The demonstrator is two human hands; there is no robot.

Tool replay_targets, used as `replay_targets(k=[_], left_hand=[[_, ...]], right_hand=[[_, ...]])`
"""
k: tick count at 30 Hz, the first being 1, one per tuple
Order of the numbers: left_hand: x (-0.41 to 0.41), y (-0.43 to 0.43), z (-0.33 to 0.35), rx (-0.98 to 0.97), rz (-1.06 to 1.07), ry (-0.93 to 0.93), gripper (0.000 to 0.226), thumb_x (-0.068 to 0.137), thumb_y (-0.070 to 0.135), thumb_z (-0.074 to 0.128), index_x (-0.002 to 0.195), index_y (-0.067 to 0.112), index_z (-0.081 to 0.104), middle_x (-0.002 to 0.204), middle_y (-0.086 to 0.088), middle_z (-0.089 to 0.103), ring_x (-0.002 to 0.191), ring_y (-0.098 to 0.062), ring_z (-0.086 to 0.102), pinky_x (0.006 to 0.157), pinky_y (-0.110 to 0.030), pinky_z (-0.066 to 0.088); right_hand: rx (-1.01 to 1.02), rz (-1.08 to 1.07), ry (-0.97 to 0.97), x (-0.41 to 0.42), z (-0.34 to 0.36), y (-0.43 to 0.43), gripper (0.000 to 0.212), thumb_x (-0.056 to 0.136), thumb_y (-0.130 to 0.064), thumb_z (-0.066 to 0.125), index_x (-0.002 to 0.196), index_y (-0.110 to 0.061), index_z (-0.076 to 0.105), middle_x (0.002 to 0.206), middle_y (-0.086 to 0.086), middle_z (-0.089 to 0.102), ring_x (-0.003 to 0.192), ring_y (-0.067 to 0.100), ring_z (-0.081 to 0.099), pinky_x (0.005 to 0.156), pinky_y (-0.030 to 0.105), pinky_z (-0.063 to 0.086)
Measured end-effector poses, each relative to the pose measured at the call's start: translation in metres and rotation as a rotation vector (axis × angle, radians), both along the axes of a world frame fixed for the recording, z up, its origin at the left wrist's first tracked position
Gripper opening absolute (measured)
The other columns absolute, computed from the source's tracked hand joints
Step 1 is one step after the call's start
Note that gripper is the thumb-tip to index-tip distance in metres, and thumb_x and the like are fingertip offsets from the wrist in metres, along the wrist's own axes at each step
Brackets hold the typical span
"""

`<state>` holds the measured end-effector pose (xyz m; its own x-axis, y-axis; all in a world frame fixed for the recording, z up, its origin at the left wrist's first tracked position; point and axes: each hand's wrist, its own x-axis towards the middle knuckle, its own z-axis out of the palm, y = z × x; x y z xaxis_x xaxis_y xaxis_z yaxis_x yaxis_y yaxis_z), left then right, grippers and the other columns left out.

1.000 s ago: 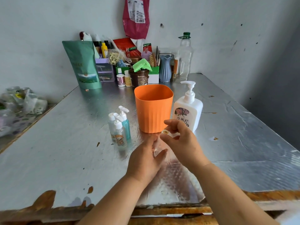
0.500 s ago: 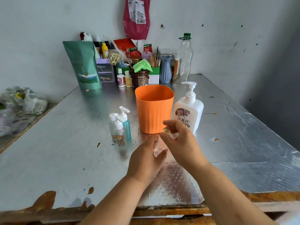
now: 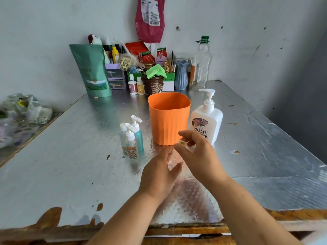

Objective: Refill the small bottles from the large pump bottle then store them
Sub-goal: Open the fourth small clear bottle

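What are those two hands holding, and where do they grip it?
The left hand wraps round the body of a small clear plastic bottle; the right hand pinches a small whitish cap between thumb and fingers.

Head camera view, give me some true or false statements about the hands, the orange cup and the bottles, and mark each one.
1. The orange cup stands to the left of the large pump bottle. True.
2. The right hand presses down the pump head. False: it pinches a small cap in front of that bottle.
3. The left hand holds a small clear bottle. True.
4. Three small bottles stand inside the cup. False: they stand on the table, left of the cup.
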<state>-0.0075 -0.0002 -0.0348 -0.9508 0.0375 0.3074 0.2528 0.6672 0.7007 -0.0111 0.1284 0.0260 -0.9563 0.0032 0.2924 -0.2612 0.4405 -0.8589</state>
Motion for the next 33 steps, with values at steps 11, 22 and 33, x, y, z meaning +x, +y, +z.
replay_targets(k=[11, 22, 33], left_hand=[[0.003, 0.0, 0.004, -0.021, 0.013, 0.006, 0.05, 0.093, 0.041, 0.059, 0.139, 0.035, 0.041, 0.14, 0.009, 0.057, 0.128, -0.01, 0.054, 0.1, -0.026, 0.047], [0.003, 0.0, 0.005, -0.003, 0.035, -0.01, 0.048, 0.09, 0.045, 0.061, 0.134, 0.04, 0.043, 0.129, 0.013, 0.063, 0.116, -0.008, 0.062, 0.091, -0.029, 0.053], [0.005, 0.002, 0.009, -0.016, 0.053, -0.031, 0.031, 0.088, 0.042, 0.066, 0.116, 0.034, 0.054, 0.099, 0.027, 0.056, 0.089, 0.007, 0.053, 0.068, 0.0, 0.036]], right_hand=[[-0.014, 0.043, -0.005, 0.0, 0.007, -0.002, 0.03, 0.088, -0.014, 0.06, 0.109, -0.035, 0.061, 0.1, -0.015, 0.068, 0.1, -0.003, 0.058, 0.091, 0.018, 0.046], [-0.38, -0.074, -0.174, -0.002, 0.006, 0.011, 0.024, 0.089, -0.017, 0.062, 0.109, -0.028, 0.064, 0.087, -0.002, 0.071, 0.079, 0.01, 0.069, 0.084, 0.027, 0.054], [0.156, -0.37, -0.244, -0.012, -0.031, 0.058, 0.031, 0.089, -0.021, 0.049, 0.119, -0.022, 0.057, 0.106, -0.004, 0.063, 0.112, 0.021, 0.047, 0.09, 0.032, 0.045]])
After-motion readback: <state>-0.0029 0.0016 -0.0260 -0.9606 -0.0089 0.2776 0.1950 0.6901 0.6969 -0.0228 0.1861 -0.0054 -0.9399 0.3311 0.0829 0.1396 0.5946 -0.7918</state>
